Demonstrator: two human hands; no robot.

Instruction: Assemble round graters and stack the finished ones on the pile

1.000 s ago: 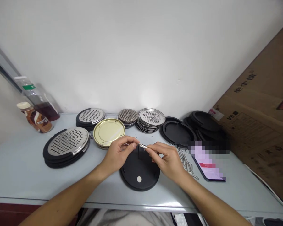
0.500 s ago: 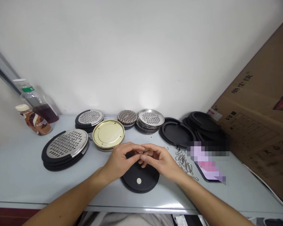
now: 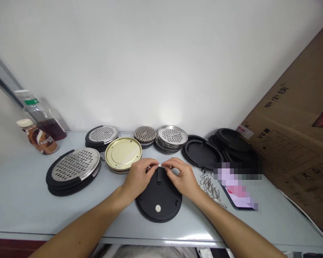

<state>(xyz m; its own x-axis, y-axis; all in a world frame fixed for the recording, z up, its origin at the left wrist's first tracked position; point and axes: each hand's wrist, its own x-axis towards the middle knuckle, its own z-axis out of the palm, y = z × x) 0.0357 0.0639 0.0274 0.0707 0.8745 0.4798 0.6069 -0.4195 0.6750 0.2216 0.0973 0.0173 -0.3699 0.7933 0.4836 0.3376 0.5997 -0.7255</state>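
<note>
A round black disc (image 3: 165, 195) lies in front of me, with a narrow black strip (image 3: 159, 176) near its far edge and a pale round dot (image 3: 158, 208) near the front. At the far edge, a thin metal wire piece (image 3: 160, 165) shows between my fingertips. My left hand (image 3: 140, 176) pinches its left end and my right hand (image 3: 183, 179) its right end; the fingers hide most of it. Bent wire hooks (image 3: 211, 190) lie in a loose pile right of my right hand. Beyond my left hand is a stack topped by a gold-coloured metal lid (image 3: 123, 153).
Perforated steel plates in black rims (image 3: 75, 165) are stacked at left, a steel plate stack (image 3: 173, 136) at the back. Black rings (image 3: 203, 152), a blurred phone (image 3: 239, 197) and a large carton (image 3: 293, 143) stand right. Two bottles (image 3: 40, 138) are far left.
Both hands have shifted slightly away from me to the disc's far edge and drawn a little apart. The black strip and more of the disc now show between them.
</note>
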